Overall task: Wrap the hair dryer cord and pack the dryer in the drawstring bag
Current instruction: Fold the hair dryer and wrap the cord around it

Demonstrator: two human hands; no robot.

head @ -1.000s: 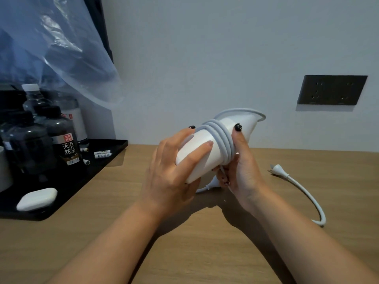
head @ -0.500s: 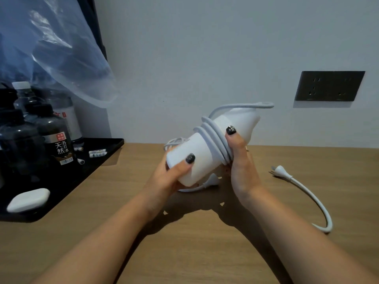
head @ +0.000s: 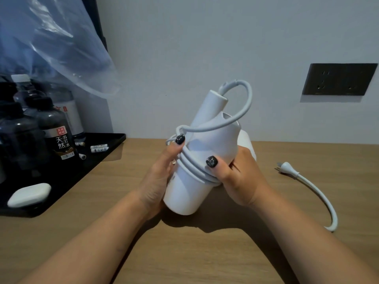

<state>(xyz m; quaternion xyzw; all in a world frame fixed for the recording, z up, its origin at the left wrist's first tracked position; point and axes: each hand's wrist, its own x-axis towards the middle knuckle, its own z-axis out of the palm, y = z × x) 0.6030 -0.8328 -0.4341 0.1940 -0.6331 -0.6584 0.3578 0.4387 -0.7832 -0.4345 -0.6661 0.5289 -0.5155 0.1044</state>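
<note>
I see two hands holding one white dryer [head: 196, 160] tilted above the counter [head: 184, 253], its barrel end pointing down toward me. My left grip [head: 158, 181] wraps the barrel from the left side, fingers curled behind it and the thumb [head: 177, 143] pressing up against the top of the coils. My right grip [head: 240, 177] clasps the body from the right, its thumb [head: 214, 163] pressed flat on the wound cord [head: 244, 111]. Both grips are closed around the dryer; neither is loose.

I count about four turns of cord banded round the barrel, lying between the two thumbs. Above the grips one free loop of cord arcs up past the folded handle and back down to the left thumb.

To the right of the right grip, well apart from it, one plug [head: 287, 168] lies on the counter with a curved length of cord trailing off it toward me. Where that length joins the wound part I cannot tell.

Left of the left grip sits one black tray [head: 96, 160] carrying several dark bottles [head: 55, 132], at least four, one white bar [head: 29, 194] and a few small sachets. Clear plastic [head: 51, 42] hangs above them. On the wall beyond the right grip is one dark socket plate [head: 338, 78].
</note>
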